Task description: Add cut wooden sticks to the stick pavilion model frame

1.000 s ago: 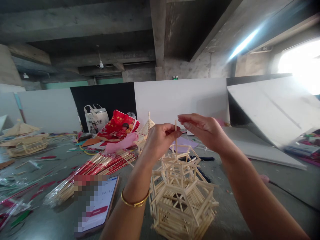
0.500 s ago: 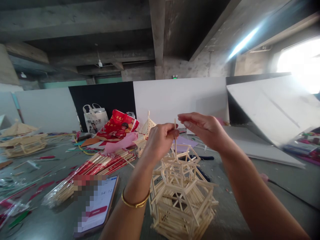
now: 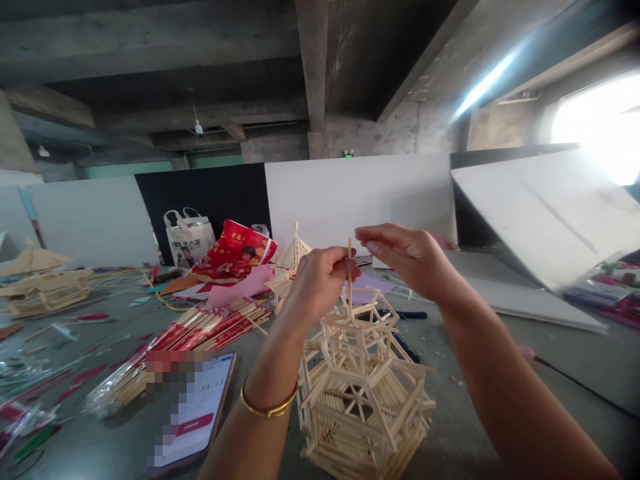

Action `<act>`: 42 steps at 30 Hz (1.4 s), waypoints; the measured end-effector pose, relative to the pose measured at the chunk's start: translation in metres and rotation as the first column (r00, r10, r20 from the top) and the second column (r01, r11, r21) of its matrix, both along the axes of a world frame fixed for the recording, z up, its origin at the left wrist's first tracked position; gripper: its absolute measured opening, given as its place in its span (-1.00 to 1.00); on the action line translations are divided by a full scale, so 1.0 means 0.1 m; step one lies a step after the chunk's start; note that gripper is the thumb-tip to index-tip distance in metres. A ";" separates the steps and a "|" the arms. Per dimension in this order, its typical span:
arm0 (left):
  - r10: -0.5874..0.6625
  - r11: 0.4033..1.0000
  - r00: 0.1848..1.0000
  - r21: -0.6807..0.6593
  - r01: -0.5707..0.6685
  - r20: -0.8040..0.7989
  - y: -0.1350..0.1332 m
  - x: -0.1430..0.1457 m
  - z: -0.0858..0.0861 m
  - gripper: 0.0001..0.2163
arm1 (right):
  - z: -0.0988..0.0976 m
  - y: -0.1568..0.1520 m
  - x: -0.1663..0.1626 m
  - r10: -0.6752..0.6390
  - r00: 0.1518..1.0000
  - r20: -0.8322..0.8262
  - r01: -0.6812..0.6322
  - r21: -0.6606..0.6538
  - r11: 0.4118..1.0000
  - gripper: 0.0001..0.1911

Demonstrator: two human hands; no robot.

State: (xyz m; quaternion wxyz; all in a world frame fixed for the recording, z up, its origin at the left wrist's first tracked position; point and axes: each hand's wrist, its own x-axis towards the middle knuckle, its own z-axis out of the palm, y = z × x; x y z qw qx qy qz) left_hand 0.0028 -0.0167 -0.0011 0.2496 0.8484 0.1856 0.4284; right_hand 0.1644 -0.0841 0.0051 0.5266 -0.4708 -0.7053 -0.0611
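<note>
A tiered pavilion model of pale wooden sticks (image 3: 367, 400) stands on the table in front of me. Above its top tier rises an upright wooden stick (image 3: 350, 287), its lower end at the model's top. My left hand (image 3: 323, 280) pinches this stick between thumb and fingers, with a gold bracelet on the wrist. To the right of the stick's upper end, my right hand (image 3: 400, 257) hovers with fingers stretched out and a gap to the thumb. It appears to hold nothing and stays apart from the stick.
Bundled sticks in red-and-clear wrapping (image 3: 180, 347) and a phone (image 3: 200, 407) lie at left. Another stick model (image 3: 295, 253) stands behind my left hand, and a pavilion model (image 3: 45, 290) sits far left. White boards (image 3: 525, 293) lie right; a cable (image 3: 585, 383) crosses there.
The view shifts very slightly. Both hands and the stick keep nearly the same pose, and the phone's display has changed.
</note>
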 end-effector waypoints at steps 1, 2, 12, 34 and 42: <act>-0.012 1.000 1.000 -0.009 0.012 0.002 0.01 0.00 0.00 -0.81 | 0.00 0.00 0.00 0.000 1.000 -0.002 0.000 0.000 1.000 -0.72; -0.021 1.000 1.000 -0.012 0.021 0.003 0.01 0.00 0.00 -0.81 | 0.00 0.00 0.00 -0.001 1.000 -0.004 0.001 -0.001 1.000 -0.72; -0.062 0.996 0.997 -0.065 0.065 0.046 0.08 0.03 -0.05 -0.80 | 0.00 -0.01 0.00 -0.012 1.000 0.000 0.012 0.006 1.000 -0.72; -0.046 0.995 0.979 -0.077 0.063 0.197 0.13 -0.03 -0.04 -0.66 | 0.03 -0.05 0.03 -0.040 0.999 -0.001 0.040 0.018 0.999 -0.72; -0.005 0.998 0.967 -0.058 0.020 0.253 0.19 -0.07 -0.04 -0.64 | 0.04 -0.05 0.11 -0.076 0.997 -0.015 0.076 0.035 0.996 -0.70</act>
